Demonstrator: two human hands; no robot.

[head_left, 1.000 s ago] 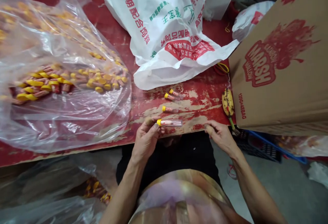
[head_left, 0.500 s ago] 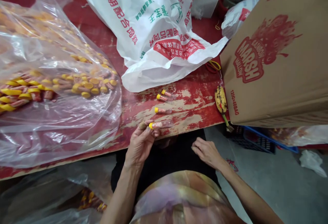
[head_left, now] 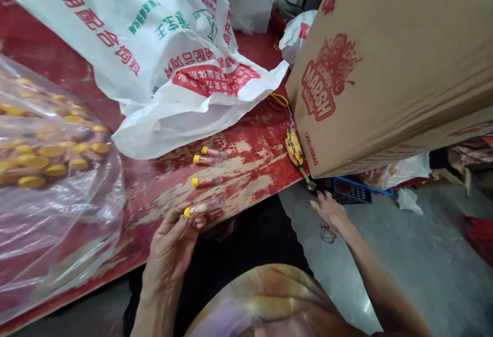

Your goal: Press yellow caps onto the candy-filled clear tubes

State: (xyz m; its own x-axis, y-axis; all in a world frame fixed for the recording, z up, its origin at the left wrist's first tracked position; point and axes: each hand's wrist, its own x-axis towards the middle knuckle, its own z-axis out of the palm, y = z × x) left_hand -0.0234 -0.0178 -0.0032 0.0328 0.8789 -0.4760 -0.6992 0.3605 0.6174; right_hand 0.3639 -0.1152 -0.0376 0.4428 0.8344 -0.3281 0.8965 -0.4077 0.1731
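Observation:
My left hand (head_left: 175, 244) is closed at the table's front edge, pinching a small transparent tube (head_left: 204, 206) by its yellow cap end. Pale pinkish contents show inside the tube. Just beyond it, several like tubes lie on the worn red table: one tube (head_left: 207, 181) is nearest, and a pair (head_left: 208, 160) lies farther back. My right hand (head_left: 330, 210) reaches out past the table's edge, fingers apart and holding nothing that I can see. Close to its fingertips are the stem of a spotted banana (head_left: 294, 147) and a dark crate with a blue rim (head_left: 346, 191).
At left, a large transparent plastic bag (head_left: 96, 213) holds many yellow-capped tubes. A white printed sack (head_left: 162, 126) lies across the table's back. A big cardboard box (head_left: 370, 95) stands at right. On the grey floor are a red string (head_left: 327, 234) and a crumpled white bag (head_left: 409, 201).
The view has swung to the right. My right hand has moved from my lap out toward the crate, its fingers opening. My left hand still pinches the tube.

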